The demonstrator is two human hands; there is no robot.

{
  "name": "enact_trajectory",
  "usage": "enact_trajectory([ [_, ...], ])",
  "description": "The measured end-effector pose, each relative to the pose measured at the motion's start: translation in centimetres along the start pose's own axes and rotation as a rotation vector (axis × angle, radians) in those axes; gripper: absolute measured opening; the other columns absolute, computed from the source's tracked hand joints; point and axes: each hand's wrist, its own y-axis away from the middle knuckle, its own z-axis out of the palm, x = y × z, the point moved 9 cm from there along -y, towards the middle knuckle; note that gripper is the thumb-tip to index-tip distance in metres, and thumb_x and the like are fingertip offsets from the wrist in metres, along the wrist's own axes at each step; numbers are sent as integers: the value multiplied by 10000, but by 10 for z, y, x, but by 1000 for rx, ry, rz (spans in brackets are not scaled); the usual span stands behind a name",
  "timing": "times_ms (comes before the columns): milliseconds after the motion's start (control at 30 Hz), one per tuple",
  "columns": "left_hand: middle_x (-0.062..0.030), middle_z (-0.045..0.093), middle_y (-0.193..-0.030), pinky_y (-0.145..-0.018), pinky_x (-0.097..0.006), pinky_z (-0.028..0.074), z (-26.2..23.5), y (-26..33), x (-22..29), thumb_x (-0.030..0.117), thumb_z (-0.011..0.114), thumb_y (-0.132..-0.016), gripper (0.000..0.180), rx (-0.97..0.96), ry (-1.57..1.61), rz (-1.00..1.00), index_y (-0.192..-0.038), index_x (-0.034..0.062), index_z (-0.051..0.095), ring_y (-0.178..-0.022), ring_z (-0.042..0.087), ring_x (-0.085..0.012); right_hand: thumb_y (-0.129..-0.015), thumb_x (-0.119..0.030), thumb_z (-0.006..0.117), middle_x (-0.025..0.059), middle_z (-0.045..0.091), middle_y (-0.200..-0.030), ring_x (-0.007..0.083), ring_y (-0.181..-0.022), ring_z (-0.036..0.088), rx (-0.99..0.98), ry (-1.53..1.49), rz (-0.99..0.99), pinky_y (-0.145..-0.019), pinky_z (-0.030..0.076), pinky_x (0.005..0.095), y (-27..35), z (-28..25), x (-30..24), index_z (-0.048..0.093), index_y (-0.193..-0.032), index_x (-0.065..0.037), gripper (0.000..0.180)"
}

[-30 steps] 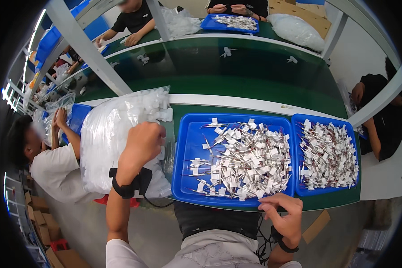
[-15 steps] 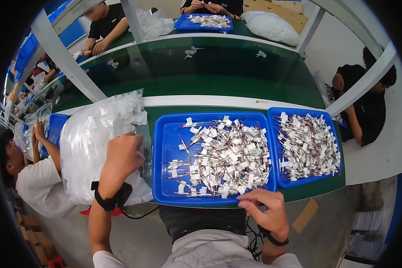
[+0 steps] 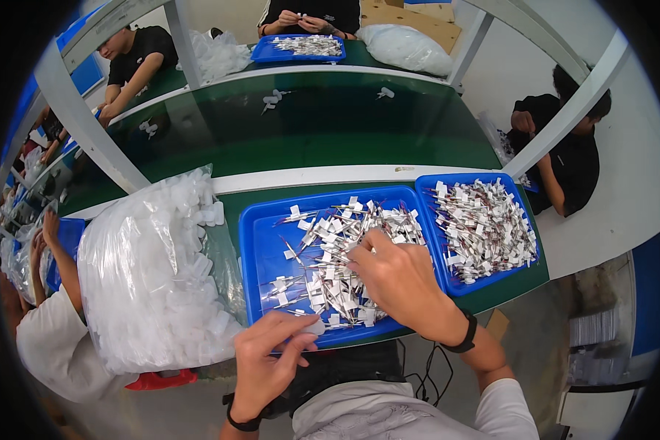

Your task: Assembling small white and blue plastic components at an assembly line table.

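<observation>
My left hand (image 3: 271, 359) is at the front left corner of a blue tray (image 3: 253, 257), with a small translucent white plastic piece (image 3: 314, 328) pinched between thumb and forefinger. In that tray lies a heap of thin wired parts with white tags (image 3: 330, 286). My right hand (image 3: 407, 282) reaches over the tray's front edge into the heap. Its thumb and forefinger are drawn together among the parts, and what they grip is hidden. Beside my left hand stands a clear plastic bag (image 3: 150, 271) full of similar translucent white pieces.
A second blue tray (image 3: 484, 227) of tagged parts adjoins on the right. Beyond the white rail (image 3: 301, 178) runs a green conveyor belt (image 3: 330, 136) carrying a few white pieces (image 3: 271, 100). White posts (image 3: 88, 121) frame the bench. Co-workers sit at the left, far side and right.
My left hand has come from the bag to the tray's front left corner, now with a white plastic piece. My right hand has moved from the front edge into the heap. The view has shifted.
</observation>
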Motion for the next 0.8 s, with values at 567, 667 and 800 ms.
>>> enact_trajectory([
  [567,-234,683,-1167,-624,-297,633,4,3,-35,157,535,-1078,277,-45,777,-149,-1219,-81,547,-931,760,-303,-952,-76,680,92,684,-785,254,-539,645,152,-153,137,-501,474,369,-13,-17,2,649,-967,-20,65],
  [667,-218,647,-1132,-572,-290,614,-3,1,-37,166,575,-1063,292,24,736,-69,-1205,-89,567,-848,728,-265,-937,-48,694,83,687,-736,171,-483,605,74,-433,243,-457,438,314,9,-19,1,672,-979,-18,56],
  [800,-209,619,-1104,-481,-273,571,1,-3,-34,136,586,-1052,314,0,816,-45,-1216,-132,579,-770,685,-231,-835,-7,761,58,677,-718,88,-440,504,37,-678,131,-414,358,250,29,-17,-32,728,-936,-1,106],
])
